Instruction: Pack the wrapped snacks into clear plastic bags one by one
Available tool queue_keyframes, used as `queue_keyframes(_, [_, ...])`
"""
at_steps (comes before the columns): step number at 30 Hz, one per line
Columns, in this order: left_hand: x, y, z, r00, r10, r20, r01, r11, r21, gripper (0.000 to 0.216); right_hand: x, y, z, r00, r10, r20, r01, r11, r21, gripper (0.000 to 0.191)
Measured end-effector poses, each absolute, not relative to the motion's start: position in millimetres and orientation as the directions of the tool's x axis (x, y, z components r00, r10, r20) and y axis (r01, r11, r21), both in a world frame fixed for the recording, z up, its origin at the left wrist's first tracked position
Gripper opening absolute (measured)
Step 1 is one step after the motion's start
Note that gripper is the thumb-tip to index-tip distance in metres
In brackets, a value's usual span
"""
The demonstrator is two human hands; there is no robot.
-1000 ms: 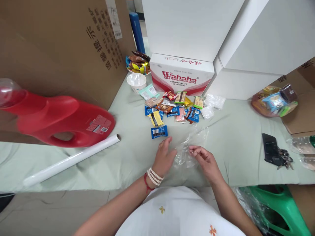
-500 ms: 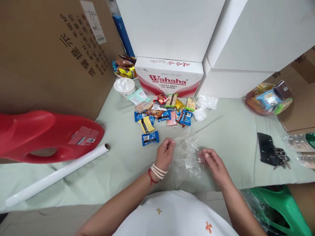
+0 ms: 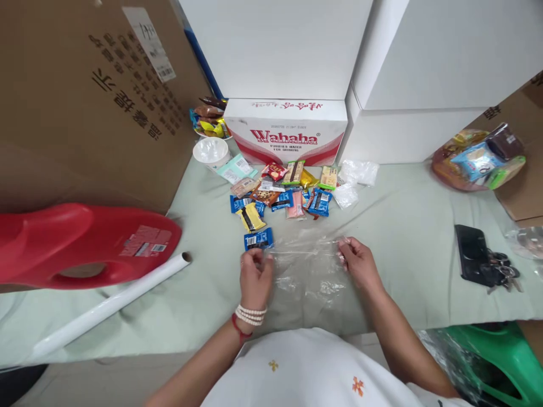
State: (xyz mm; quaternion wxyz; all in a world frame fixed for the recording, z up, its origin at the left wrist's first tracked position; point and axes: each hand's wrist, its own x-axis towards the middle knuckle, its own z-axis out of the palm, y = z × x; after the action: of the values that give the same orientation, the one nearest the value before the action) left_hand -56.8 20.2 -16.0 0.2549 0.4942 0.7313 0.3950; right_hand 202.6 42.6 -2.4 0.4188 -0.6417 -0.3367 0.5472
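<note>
A clear plastic bag (image 3: 307, 271) is stretched flat between my two hands, just above the table. My left hand (image 3: 257, 277) pinches its upper left corner, close to a blue-wrapped snack (image 3: 258, 239). At the opposite corner, my right hand (image 3: 358, 263) grips the bag between thumb and fingers. Beyond the bag lies a loose pile of wrapped snacks, with a yellow packet (image 3: 251, 217), a pink packet (image 3: 296, 204) and another blue packet (image 3: 319, 202) among them. Folded clear plastic (image 3: 358, 172) rests to the right of the pile.
A Wahaha carton (image 3: 286, 133) stands behind the snacks, beside a white paper cup (image 3: 211, 152). On the left are a red jug (image 3: 102, 226) and a white tube (image 3: 114, 305). A phone (image 3: 472, 254), keys (image 3: 504, 271) and a snack basket (image 3: 449, 175) sit on the right.
My hands have moved apart, the left one farther to the left, and the crumpled bag is now spread wide between them. The view has shifted slightly.
</note>
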Motion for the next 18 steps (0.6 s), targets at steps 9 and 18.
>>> queue_keyframes(9, [-29.6,41.2,-6.3,0.530,0.818,0.223,0.732,-0.574,0.367,0.036,201.0,40.7,-11.7,0.081,0.915,-0.396,0.101,-0.403,-0.910,0.044])
queue_keyframes(18, [-36.8,26.4,-35.8,0.401,0.913,0.071,0.877,-0.405,0.257,0.063,259.7,4.0,-27.4,0.317,0.882,-0.349,0.211,-0.425,-0.880,0.044])
